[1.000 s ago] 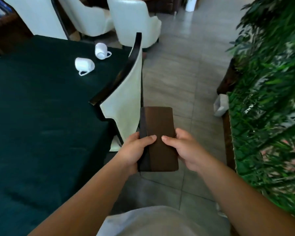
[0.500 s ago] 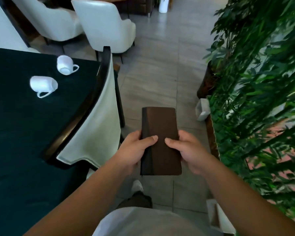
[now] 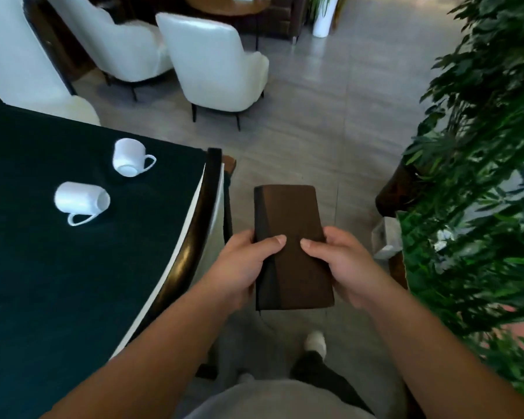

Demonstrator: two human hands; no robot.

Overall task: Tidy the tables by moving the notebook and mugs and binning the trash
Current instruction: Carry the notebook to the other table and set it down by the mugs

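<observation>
Right of the counter point(image 3: 58, 282), over the floor aisle: notebook point(image 3: 291, 246) held flat in both hands, closed, brown cover up, dark spine toward the counter side. Left hand point(image 3: 239, 270) clamps the spine edge, thumb on top of the cover; right hand point(image 3: 345, 267) clamps the opposite edge, thumb on top too. The other fingers wrap underneath, out of sight. Both hands grip the notebook, nothing else in them.

Two white mugs sit on the counter's dark green cloth, well apart from the notebook. Near mug point(image 3: 80, 201) lies on its side, handle toward the camera. Far mug point(image 3: 130, 157) is just beyond it, tipped over with the opening facing the camera, handle on its right. A chair point(image 3: 200, 225) is tucked against the counter edge, between the mugs and the notebook. Plants point(image 3: 481, 176) line the far side of the aisle from the counter.

Step in hand, my read: notebook move, carry phase, not set down. Mugs untouched. No trash or bin that I can identify; a small pale box point(image 3: 386, 240) at the planter base is too unclear to call.

Next move needs: a drop spot for the notebook (not in view), then both hands free for the mugs. Reaching them means leaning past the chair back.
</observation>
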